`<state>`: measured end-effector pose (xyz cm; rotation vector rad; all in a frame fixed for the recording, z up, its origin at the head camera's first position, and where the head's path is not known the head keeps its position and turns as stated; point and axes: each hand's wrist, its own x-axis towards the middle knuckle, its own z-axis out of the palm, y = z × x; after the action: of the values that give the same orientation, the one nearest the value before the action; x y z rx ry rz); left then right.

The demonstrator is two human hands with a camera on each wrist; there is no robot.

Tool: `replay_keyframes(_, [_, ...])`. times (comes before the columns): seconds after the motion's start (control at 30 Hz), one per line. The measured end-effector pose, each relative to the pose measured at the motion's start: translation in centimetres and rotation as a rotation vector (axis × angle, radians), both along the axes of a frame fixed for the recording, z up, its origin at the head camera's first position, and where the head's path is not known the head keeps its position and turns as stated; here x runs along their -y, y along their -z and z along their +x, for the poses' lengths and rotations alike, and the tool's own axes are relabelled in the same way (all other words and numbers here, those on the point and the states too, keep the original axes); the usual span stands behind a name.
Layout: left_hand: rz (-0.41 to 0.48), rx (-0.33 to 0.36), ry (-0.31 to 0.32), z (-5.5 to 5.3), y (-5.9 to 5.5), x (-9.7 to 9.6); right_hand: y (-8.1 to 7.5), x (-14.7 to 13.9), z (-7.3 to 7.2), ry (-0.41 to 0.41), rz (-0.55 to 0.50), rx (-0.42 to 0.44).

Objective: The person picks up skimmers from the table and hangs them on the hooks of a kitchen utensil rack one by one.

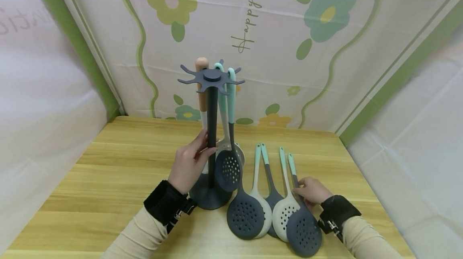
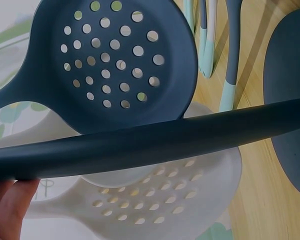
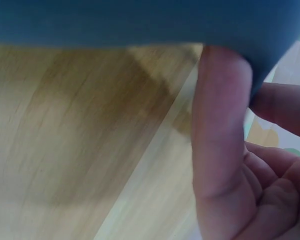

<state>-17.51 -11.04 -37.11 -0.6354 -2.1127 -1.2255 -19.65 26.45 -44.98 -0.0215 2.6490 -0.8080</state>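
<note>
My left hand (image 1: 186, 166) grips the dark pole (image 1: 212, 122) of a utensil stand, thumb and fingers on either side of it. From its top hooks (image 1: 195, 78) hang a dark skimmer (image 1: 228, 170) with a mint handle, a pale skimmer (image 2: 210, 195) behind it and a utensil with a wood-coloured handle (image 1: 202, 98). Several skimmers lie side by side on the table, right of the stand. At the rightmost one, a dark skimmer (image 1: 304, 233), my right hand (image 1: 314, 190) pinches the neck below the mint handle; its dark underside fills the top of the right wrist view.
The stand's round base (image 1: 202, 200) sits on the wooden table (image 1: 144, 162). A pale skimmer (image 1: 283, 214) partly lies under the rightmost one, and another dark skimmer (image 1: 246, 214) lies nearest the stand. A flower-printed cloth (image 1: 267, 70) rises behind; white cloth walls flank both sides.
</note>
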Motion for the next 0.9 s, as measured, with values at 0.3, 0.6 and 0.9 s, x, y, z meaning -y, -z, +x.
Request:
replay_keyframes(0.3, [0.0, -0.019, -0.001, -0.1, 0.1, 0.0, -0.2, 0.1, 0.1, 0.027, -0.008, 0.004])
replay_keyframes(0.6, [-0.004, -0.034, -0.003, -0.1, 0.2, 0.0, -1.1, 0.4, 0.0, 0.023, -0.013, -0.014])
replay_keyframes(0.9, [-0.003, -0.032, 0.005, -0.1, 0.1, 0.0, -1.8, 0.8, -0.1, -0.012, -0.029, -0.058])
